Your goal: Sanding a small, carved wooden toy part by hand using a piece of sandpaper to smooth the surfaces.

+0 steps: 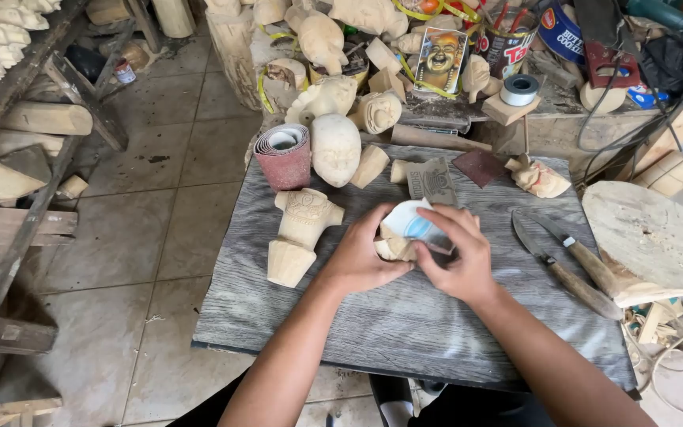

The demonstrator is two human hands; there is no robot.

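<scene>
Pretty crowded grey weathered wooden desk here. Just left of the hands stands a pale carved wooden figure with stubby arms, and behind it a dark red roll of sandpaper next to a smooth egg-shaped wooden head. On the right lie two wooden-handled carving knives, side by side, close to the right hand but not touching it, and beyond them a carved wooden face piece. A round slab of raw wood overhangs the desk's right edge. The back is heaped with more unfinished carvings, tins and tape.

Both hands are together mid-desk: the left hand cups a small pale wooden carving from below, the right hand presses a folded scrap of whitish-blue sandpaper against it. Fingers cover most of the carving, so its shape is hard to make out; only a light, bare-wood lump shows.
</scene>
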